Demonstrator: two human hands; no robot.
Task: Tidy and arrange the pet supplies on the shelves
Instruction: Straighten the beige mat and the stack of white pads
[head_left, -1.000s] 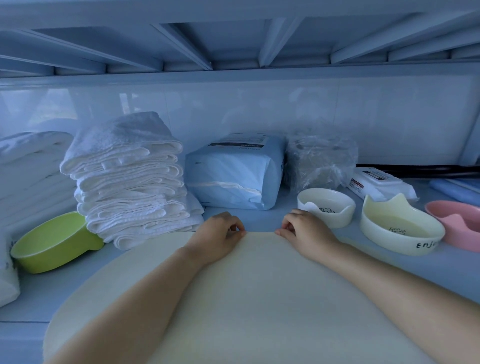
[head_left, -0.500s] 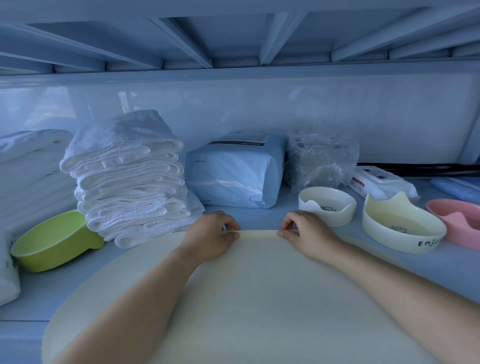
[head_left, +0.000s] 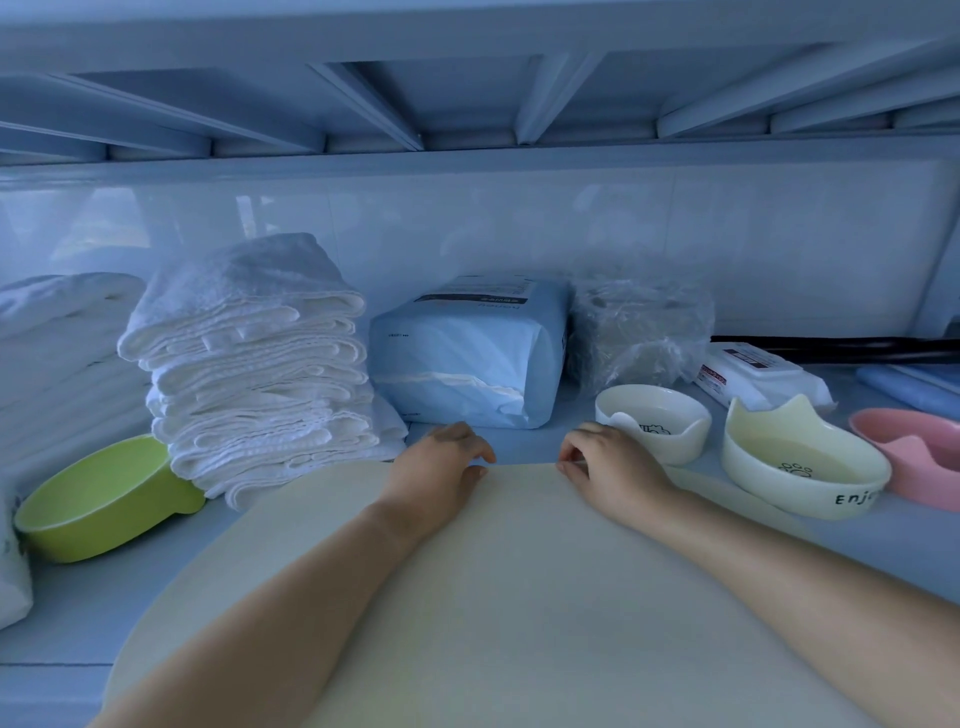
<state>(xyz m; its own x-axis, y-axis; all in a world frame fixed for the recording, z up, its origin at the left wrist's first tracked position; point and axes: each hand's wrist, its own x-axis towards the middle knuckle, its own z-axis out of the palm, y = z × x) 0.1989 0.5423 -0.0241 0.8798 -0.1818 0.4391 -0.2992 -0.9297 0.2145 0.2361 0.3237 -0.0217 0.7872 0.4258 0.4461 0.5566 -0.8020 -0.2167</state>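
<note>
Both my hands have crept a little further in along the shelf (head_left: 519, 439) over the last second, carrying the far edge of the round cream mat (head_left: 493, 597) with them. My left hand (head_left: 441, 465) has its fingers curled down over that far rim, and my right hand (head_left: 608, 460) pinches the same rim between thumb and fingers, so both are closed on the mat. Measured from the mat, the blue pack (head_left: 467, 353) stands straight beyond its far edge, the towel stack (head_left: 254, 364) beyond and left, the small white bowl (head_left: 652, 421) just beyond right, touching or nearly so. The mat runs from my hands back towards me and overhangs the shelf front. I judge the room ahead is short, with the right hand nearer an obstacle.
</note>
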